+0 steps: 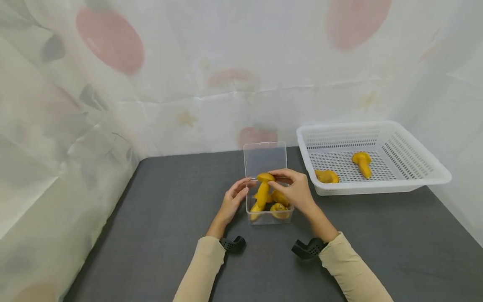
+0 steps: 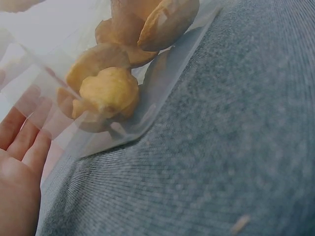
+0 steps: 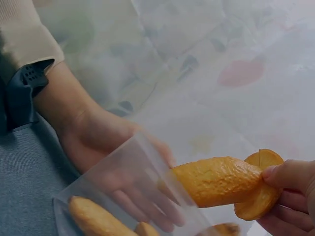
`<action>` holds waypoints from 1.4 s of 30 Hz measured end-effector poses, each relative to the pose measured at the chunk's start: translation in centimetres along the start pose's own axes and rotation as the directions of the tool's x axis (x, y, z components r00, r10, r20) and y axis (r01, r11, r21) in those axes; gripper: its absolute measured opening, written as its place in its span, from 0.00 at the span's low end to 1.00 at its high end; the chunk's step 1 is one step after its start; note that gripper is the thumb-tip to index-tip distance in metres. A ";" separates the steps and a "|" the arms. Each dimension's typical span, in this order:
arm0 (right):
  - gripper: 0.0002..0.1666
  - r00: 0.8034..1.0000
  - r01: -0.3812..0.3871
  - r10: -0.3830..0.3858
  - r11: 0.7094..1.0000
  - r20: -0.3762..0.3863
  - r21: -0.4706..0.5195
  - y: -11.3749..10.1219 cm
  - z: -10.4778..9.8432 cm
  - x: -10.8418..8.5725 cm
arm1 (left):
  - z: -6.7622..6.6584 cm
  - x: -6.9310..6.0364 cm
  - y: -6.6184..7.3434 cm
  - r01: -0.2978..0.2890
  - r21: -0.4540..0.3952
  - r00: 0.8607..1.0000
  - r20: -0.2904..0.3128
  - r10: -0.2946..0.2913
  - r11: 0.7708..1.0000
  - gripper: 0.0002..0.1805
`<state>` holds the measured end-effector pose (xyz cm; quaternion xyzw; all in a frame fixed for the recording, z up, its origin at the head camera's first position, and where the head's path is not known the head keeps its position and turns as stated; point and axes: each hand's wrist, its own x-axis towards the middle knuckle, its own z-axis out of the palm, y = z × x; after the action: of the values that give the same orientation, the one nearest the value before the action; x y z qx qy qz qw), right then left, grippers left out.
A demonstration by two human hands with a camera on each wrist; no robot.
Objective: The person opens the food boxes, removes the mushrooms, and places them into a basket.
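Mid-frame, the left hand lies, fingers extended, beside a clear rectangular plastic box, at whose mouth a yellow mushroom-shaped piece is pinched by the right hand, seemingly being packed, which calls for lowering and release.

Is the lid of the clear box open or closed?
Open: the lid stands up behind the box, leaving the mushrooms inside uncovered.

Mushrooms inside the clear box are golden, the basket beside it white, table beneath charcoal, curtain behind red-patterned white.
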<state>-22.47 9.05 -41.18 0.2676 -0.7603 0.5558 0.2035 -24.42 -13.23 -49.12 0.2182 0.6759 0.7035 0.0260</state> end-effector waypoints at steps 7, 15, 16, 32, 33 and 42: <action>0.16 1.000 -0.013 0.014 0.999 -0.020 0.032 -0.6 -0.9 0.2 | 0.1 0.0 -0.1 -0.022 -0.014 1.000 -0.006 0.022 1.000 0.23; 0.17 0.996 -0.062 0.064 0.998 -0.061 0.032 -0.5 -2.4 0.3 | 0.2 -0.2 -0.4 -0.036 -0.024 0.999 0.003 0.036 0.999 0.24; 0.17 0.996 -0.068 0.070 0.997 -0.061 0.032 -0.5 -2.7 0.3 | 0.2 -0.2 -0.3 -0.035 -0.019 0.999 0.000 0.035 0.999 0.24; 0.17 0.974 -0.129 0.143 0.988 -0.174 0.087 -1.0 -7.3 0.6 | 0.0 -0.1 -0.3 -0.061 -0.017 0.998 0.010 0.061 0.998 0.23; 0.17 0.973 -0.126 0.143 0.987 -0.178 0.103 -1.0 -7.6 0.6 | 0.0 -0.1 -0.3 -0.062 -0.018 0.998 0.011 0.062 0.998 0.23; 0.17 0.956 -0.110 0.143 0.984 -0.258 0.137 -0.7 -10.2 0.1 | 0.0 -0.1 -0.1 -0.056 -0.012 0.998 0.006 0.056 0.998 0.23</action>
<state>-21.95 18.63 -37.52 0.1530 -0.7064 0.6438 0.2512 -24.38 -13.22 -49.20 0.2394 0.6652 0.7072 0.0096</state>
